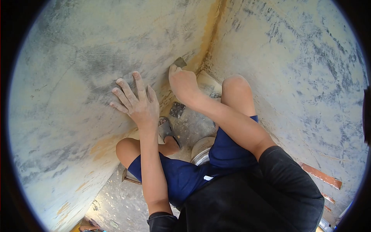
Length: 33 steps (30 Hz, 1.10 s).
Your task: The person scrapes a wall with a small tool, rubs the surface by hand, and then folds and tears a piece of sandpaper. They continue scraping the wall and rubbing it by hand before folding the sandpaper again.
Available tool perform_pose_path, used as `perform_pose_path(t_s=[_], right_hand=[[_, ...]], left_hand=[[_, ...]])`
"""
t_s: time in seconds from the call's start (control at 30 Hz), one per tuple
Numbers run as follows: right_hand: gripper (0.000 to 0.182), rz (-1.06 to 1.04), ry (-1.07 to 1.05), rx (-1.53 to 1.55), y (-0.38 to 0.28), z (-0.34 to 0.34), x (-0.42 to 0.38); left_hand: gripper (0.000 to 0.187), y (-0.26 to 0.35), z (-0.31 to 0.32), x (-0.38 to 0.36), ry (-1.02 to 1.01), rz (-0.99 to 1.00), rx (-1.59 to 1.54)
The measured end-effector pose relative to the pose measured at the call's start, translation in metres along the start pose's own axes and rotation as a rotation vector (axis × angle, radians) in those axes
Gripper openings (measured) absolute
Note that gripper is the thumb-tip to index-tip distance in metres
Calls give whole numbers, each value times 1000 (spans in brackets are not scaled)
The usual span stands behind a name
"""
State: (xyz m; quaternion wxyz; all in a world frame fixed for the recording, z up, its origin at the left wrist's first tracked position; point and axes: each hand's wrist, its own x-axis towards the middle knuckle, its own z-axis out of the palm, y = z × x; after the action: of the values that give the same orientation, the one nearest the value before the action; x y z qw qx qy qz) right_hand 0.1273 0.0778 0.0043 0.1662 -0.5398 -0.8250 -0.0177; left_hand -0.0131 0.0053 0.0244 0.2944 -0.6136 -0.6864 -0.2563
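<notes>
My left hand is open, its dusty fingers spread against or just off the patchy grey-white left wall. To its right, my right hand is closed around a scraper. Only the flat metal blade of the scraper shows past the fingers, and my fist hides the handle. The blade is at the lower part of the left wall, close to the brownish corner strip.
The right wall rises beside my right knee. A dark flat piece lies on the dusty floor, near my sandalled foot. Between my thighs is a rounded pale container. Reddish strips show at lower right.
</notes>
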Motion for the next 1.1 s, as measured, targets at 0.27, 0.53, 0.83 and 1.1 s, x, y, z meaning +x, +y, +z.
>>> perform_pose_path(t_s=[0.27,0.53,0.83,1.1], right_hand=[[11,55,-25,-26,13,6,10],[12,85,-68,36,18,3,10],[14,311,86,387,83,10,25],[15,631,-544,1493,83,-52,-3]], left_hand=[[74,-1,4,1,4,-4,13],[76,-2,4,0,-4,0,24],[75,0,-1,3,10,7,24],[34,49,-6,-4,-65,9,-744]])
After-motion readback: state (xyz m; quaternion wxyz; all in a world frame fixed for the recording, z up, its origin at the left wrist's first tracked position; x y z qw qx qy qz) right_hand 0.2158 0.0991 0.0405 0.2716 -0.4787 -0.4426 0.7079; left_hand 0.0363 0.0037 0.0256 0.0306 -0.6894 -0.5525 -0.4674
